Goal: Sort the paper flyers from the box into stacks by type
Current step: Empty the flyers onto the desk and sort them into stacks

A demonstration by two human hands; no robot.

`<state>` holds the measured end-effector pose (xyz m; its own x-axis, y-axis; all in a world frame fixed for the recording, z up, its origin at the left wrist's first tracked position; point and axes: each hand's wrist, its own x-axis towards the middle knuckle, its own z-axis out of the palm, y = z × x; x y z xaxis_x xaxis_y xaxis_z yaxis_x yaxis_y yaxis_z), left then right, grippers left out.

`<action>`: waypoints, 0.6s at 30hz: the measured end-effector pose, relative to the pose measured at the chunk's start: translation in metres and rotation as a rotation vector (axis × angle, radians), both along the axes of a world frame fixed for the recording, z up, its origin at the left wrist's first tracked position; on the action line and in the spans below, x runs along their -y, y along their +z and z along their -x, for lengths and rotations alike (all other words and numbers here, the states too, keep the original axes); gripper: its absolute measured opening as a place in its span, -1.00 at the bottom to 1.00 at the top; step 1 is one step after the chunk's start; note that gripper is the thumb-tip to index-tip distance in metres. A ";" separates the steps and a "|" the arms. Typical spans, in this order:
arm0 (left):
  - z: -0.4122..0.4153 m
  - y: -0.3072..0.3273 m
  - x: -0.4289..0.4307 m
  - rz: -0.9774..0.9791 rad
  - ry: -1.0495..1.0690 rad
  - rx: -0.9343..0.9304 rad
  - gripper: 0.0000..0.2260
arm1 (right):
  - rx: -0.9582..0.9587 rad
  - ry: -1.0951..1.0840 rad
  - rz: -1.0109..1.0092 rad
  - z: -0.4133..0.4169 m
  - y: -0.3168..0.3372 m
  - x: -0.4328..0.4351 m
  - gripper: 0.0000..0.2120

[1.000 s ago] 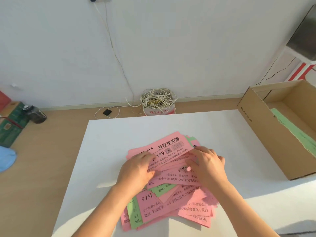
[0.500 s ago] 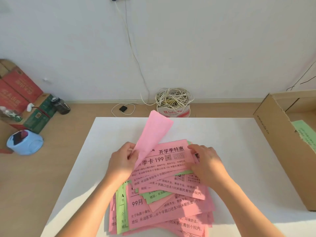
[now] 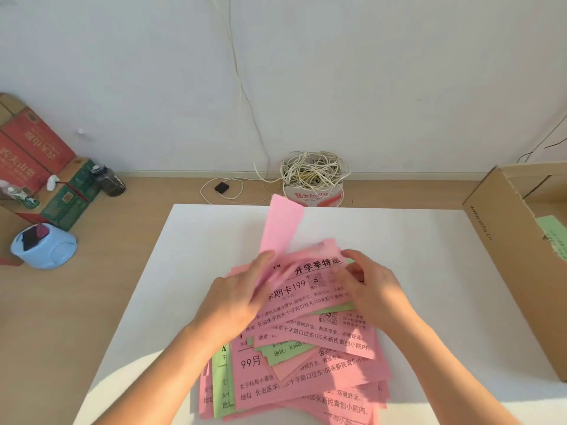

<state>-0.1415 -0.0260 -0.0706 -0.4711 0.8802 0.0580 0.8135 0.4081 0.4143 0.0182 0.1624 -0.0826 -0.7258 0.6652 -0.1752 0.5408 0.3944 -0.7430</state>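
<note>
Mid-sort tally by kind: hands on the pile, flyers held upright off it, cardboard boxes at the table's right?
Hands on the pile: 2, left hand and right hand
Pink flyer held upright by the left hand: 1
Cardboard box: 1
Total: 4

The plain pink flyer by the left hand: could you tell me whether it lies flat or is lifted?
Lifted: the left hand holds the flyer raised above the pile.

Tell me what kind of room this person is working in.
Likely a spare room used as a makeshift workspace: a tangled cable coil on the wood floor, stacked cartons at the left, and a cardboard box at the right.
</note>
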 end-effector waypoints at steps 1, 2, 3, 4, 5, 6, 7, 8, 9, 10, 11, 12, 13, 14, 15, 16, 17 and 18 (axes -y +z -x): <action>0.002 -0.001 0.002 -0.041 0.038 0.039 -0.56 | -0.007 -0.018 0.012 0.000 0.001 -0.001 -0.57; 0.003 -0.003 0.004 -0.060 0.082 0.089 -0.52 | 0.011 -0.005 0.003 -0.001 0.002 -0.003 -0.53; 0.004 -0.004 0.007 -0.076 0.133 0.125 -0.49 | 0.054 0.037 -0.015 -0.004 0.003 -0.005 -0.46; 0.006 -0.005 0.009 -0.081 0.160 0.132 -0.50 | 0.118 0.102 -0.047 -0.007 0.004 -0.005 -0.36; 0.006 -0.005 0.009 -0.064 0.160 0.124 -0.53 | 0.180 0.174 -0.093 -0.010 0.005 -0.005 -0.28; 0.006 -0.003 0.008 -0.038 0.137 0.111 -0.56 | 0.225 0.231 -0.150 -0.012 0.005 -0.005 -0.22; 0.006 -0.001 0.007 -0.002 0.102 0.092 -0.59 | 0.248 0.259 -0.204 -0.012 0.006 -0.004 -0.20; 0.005 0.001 0.006 0.044 0.063 0.070 -0.63 | 0.255 0.263 -0.239 -0.013 0.006 -0.004 -0.20; 0.004 0.002 0.005 0.100 0.025 0.059 -0.63 | 0.245 0.253 -0.261 -0.012 0.005 -0.004 -0.22; 0.001 0.003 0.003 0.163 -0.017 0.032 -0.54 | 0.231 0.243 -0.272 -0.012 0.004 -0.003 -0.25; -0.002 0.003 0.001 0.231 -0.057 -0.008 -0.42 | 0.212 0.231 -0.279 -0.012 0.004 -0.002 -0.29; -0.006 0.004 -0.001 0.285 -0.078 -0.047 -0.32 | 0.191 0.212 -0.279 -0.011 0.003 -0.001 -0.35; -0.008 0.006 -0.003 0.320 -0.087 -0.075 -0.29 | 0.161 0.185 -0.270 -0.012 0.002 -0.001 -0.40; -0.009 0.008 -0.005 0.335 -0.090 -0.094 -0.30 | 0.129 0.152 -0.246 -0.011 0.002 0.000 -0.44; -0.008 0.010 -0.005 0.329 -0.092 -0.097 -0.35 | 0.099 0.124 -0.219 -0.011 0.002 0.000 -0.46; -0.005 0.011 -0.006 0.312 -0.094 -0.084 -0.41 | 0.079 0.106 -0.195 -0.012 0.002 -0.001 -0.47; -0.002 0.011 -0.005 0.285 -0.090 -0.052 -0.47 | 0.075 0.095 -0.177 -0.012 0.001 -0.001 -0.45; 0.001 0.012 -0.004 0.245 -0.074 -0.001 -0.53 | 0.089 0.087 -0.162 -0.012 0.001 -0.002 -0.40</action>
